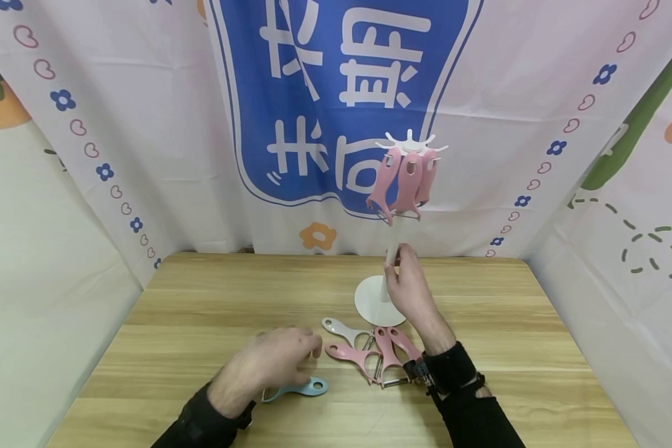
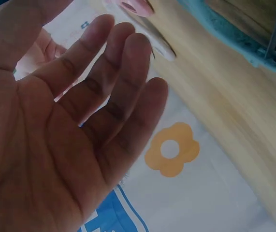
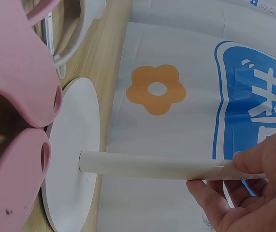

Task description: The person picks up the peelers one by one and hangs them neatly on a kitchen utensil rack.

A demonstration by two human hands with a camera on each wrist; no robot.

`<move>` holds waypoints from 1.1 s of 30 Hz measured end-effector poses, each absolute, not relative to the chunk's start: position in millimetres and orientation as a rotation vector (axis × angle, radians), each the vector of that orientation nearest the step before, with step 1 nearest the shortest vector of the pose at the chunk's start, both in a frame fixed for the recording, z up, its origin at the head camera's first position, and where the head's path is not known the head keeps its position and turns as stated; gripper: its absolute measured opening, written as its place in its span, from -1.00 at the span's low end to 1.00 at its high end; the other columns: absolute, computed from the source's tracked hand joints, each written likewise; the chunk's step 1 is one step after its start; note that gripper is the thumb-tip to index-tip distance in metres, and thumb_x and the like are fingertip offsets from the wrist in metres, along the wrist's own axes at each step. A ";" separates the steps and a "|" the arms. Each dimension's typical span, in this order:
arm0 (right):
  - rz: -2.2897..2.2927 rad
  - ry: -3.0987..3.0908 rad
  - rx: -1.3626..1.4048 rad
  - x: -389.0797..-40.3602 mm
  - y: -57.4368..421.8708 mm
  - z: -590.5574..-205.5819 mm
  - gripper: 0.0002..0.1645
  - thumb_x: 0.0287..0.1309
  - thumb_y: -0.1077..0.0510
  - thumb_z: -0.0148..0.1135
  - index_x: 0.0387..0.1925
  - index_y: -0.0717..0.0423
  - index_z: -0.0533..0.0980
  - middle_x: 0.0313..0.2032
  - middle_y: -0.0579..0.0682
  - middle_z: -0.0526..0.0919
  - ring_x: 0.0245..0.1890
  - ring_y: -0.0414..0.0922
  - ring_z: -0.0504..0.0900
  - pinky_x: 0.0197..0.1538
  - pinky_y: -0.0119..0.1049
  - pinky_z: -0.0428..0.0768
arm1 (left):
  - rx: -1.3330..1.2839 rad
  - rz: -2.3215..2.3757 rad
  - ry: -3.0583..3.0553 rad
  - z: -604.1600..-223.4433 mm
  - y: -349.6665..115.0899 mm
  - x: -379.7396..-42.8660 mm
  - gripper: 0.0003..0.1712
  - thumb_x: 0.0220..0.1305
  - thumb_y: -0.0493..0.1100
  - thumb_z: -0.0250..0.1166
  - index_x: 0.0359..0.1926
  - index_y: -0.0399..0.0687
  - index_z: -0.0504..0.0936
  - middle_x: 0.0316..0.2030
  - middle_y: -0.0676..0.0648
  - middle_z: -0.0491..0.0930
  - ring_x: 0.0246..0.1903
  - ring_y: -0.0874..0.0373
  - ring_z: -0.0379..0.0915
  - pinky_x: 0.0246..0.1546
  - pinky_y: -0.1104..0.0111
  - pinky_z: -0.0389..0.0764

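Observation:
A white stand [image 1: 373, 301] has a round base, an upright pole and a ring of hooks on top. Several pink peelers [image 1: 408, 185] hang from those hooks. My right hand [image 1: 413, 287] grips the pole [image 3: 138, 165], thumb on one side and fingertips on the other. Over the table, my left hand [image 1: 282, 356] hovers with relaxed, slightly bent fingers and an empty palm. Just below it lies a blue peeler [image 1: 307, 387], its blade end partly hidden by the hand in the head view.
Between my hands, a white peeler [image 1: 338, 327] and 3 pink peelers [image 1: 347, 352] lie bunched together in front of the stand's base. Behind the wooden table [image 1: 246, 280] hangs a printed white cloth [image 1: 173, 143], with more cloth at both sides.

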State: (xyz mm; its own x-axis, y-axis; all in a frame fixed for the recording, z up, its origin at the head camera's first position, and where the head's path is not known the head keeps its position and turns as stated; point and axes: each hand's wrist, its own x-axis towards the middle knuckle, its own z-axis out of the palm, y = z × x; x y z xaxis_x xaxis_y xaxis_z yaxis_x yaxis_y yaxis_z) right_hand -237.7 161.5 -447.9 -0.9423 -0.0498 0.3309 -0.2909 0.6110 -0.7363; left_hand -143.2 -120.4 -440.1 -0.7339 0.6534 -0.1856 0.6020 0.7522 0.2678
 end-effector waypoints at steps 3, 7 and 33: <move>1.241 -2.567 0.277 -238.1 161.6 -448.1 -0.60 0.50 0.29 0.07 0.28 0.28 0.33 0.04 0.17 0.47 0.08 0.06 0.57 -0.02 -0.05 0.71 | 0.963 0.232 2.687 -440.9 -120.1 -142.6 -0.62 0.03 -0.03 0.60 -0.14 0.10 0.66 -0.37 0.18 0.45 -0.45 0.25 0.33 -0.50 0.38 0.44; 1.243 -2.570 0.275 -238.7 161.8 -448.1 -0.60 0.51 0.28 0.07 0.29 0.27 0.33 0.05 0.16 0.46 0.08 0.05 0.56 -0.01 -0.07 0.71 | 0.921 0.180 2.680 -442.2 -118.5 -141.5 -0.61 -0.02 -0.03 0.63 -0.21 0.10 0.65 -0.40 0.18 0.43 -0.47 0.25 0.32 -0.51 0.37 0.43; 1.264 -2.567 0.273 -239.3 162.2 -447.6 -0.60 0.50 0.28 0.07 0.28 0.29 0.32 0.04 0.17 0.47 0.08 0.06 0.56 -0.01 -0.06 0.71 | 0.795 0.075 2.584 -450.7 -116.5 -145.7 -0.55 -0.20 -0.24 0.66 -0.37 0.21 0.57 -0.47 0.22 0.45 -0.46 0.23 0.36 -0.46 0.34 0.45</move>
